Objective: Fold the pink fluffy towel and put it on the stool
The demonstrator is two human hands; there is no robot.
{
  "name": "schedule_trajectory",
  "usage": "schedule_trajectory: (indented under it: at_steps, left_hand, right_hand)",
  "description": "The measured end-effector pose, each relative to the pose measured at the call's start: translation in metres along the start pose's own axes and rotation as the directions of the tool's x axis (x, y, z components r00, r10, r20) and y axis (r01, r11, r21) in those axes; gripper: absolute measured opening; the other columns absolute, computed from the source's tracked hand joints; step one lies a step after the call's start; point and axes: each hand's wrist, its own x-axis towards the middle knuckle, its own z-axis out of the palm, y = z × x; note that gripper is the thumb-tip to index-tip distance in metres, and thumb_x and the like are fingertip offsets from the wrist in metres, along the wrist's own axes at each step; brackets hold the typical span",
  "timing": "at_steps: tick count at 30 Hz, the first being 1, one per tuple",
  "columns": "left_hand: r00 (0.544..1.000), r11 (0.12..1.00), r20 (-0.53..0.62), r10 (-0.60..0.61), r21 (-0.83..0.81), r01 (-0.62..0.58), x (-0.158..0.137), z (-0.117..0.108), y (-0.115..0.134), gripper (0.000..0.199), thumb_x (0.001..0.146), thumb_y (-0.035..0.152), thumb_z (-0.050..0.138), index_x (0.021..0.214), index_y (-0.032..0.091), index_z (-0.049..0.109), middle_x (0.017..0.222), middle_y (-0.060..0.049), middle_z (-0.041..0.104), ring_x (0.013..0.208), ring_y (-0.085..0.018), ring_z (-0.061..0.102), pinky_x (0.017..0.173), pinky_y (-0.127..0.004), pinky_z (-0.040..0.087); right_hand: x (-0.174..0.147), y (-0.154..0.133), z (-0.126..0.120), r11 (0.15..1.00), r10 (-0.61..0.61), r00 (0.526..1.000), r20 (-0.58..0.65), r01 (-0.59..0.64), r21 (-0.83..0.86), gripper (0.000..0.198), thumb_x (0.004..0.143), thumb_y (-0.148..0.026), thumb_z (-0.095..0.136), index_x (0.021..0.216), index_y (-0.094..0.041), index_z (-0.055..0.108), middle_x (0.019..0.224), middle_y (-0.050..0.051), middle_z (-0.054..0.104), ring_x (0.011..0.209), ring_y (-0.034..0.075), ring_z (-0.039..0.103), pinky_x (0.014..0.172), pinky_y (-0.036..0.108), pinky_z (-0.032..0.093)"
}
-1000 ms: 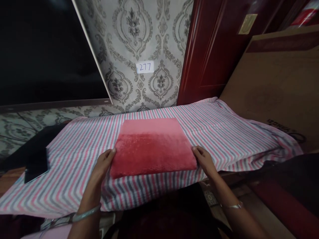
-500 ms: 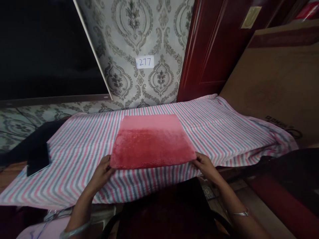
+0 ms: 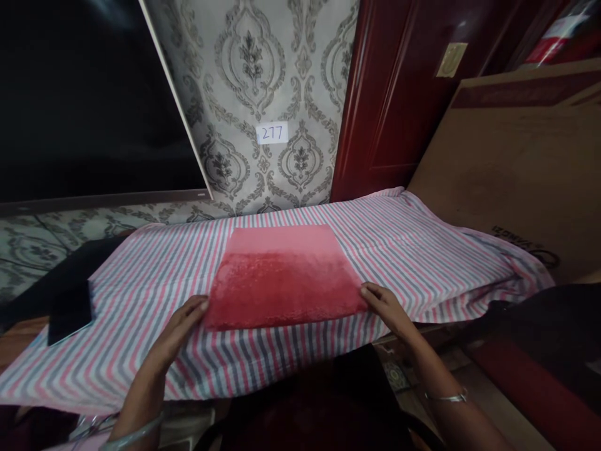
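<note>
The left hand [image 3: 183,319] and right hand [image 3: 384,307] rest at opposite sides of the red plush cloth [image 3: 286,288], near its front corners; whether either grip pinches fabric I cannot tell. Light, even tension from both sides should keep the edges square. The cloth lies on a striped cover [image 3: 413,250] over the wooden tabletop [image 3: 19,341]. Beyond: carton [image 3: 511,163] right, dark screen [image 3: 84,106] left, patterned wallpaper [image 3: 253,100] between.

- Right of the red cloth [image 3: 286,285]: passage over striped cover [image 3: 413,244], bounded by cardboard box [image 3: 507,169].
- Behind it: wall [image 3: 305,69] blocks.
- Left, past open cover: dark flat slab [image 3: 70,313].
- Side edges: left hand [image 3: 181,322], right hand [image 3: 385,307] obstruct.
</note>
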Motion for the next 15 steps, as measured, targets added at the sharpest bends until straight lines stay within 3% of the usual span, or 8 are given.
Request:
schedule_trajectory:
  at_steps: [3, 6, 10, 15]
  left_hand:
    - [0.988, 0.996, -0.127, -0.093, -0.016, 0.092, 0.014, 0.011, 0.015, 0.06, 0.068, 0.08, 0.056, 0.072, 0.021, 0.068, 0.074, -0.004, 0.068, 0.081, -0.027, 0.063, 0.078, -0.036, 0.052]
    - [0.978, 0.989, -0.183, -0.095, 0.09, 0.113, 0.037, 0.018, 0.025, 0.061, 0.068, 0.079, 0.052, 0.063, 0.02, 0.064, 0.065, -0.004, 0.065, 0.072, -0.025, 0.06, 0.066, -0.033, 0.047]
    - [0.984, 0.969, -0.145, -0.106, 0.207, 0.135, 0.074, 0.021, 0.034, 0.057, 0.066, 0.075, 0.05, 0.054, 0.02, 0.061, 0.058, -0.005, 0.062, 0.067, -0.024, 0.057, 0.059, -0.031, 0.04]
    - [0.982, 0.979, -0.117, -0.151, 0.119, 0.165, 0.102, 0.027, 0.025, 0.049, 0.06, 0.069, 0.055, 0.052, 0.021, 0.055, 0.05, 0.0, 0.053, 0.056, -0.018, 0.05, 0.053, -0.028, 0.034]
  right_hand:
    - [0.018, -0.004, 0.005, 0.997, -0.023, 0.992, -0.123, 0.014, -0.076, 0.048, 0.08, -0.066, 0.054, 0.066, -0.021, 0.055, 0.063, -0.001, 0.051, 0.064, 0.017, 0.049, 0.062, 0.028, 0.041]
    - [0.039, -0.011, 0.01, 0.992, -0.032, 0.985, -0.17, 0.011, -0.125, 0.048, 0.079, -0.067, 0.05, 0.062, -0.022, 0.052, 0.062, -0.001, 0.049, 0.063, 0.017, 0.047, 0.062, 0.029, 0.039]
    - [0.071, -0.018, 0.015, 0.985, -0.011, 0.981, -0.195, -0.023, -0.173, 0.048, 0.076, -0.066, 0.049, 0.061, -0.022, 0.054, 0.06, -0.001, 0.051, 0.062, 0.016, 0.048, 0.06, 0.028, 0.037]
    - [0.104, -0.008, 0.021, 0.977, 0.024, 0.977, -0.21, -0.068, -0.203, 0.041, 0.066, -0.06, 0.054, 0.051, -0.023, 0.046, 0.05, -0.005, 0.04, 0.055, 0.013, 0.039, 0.054, 0.027, 0.029]
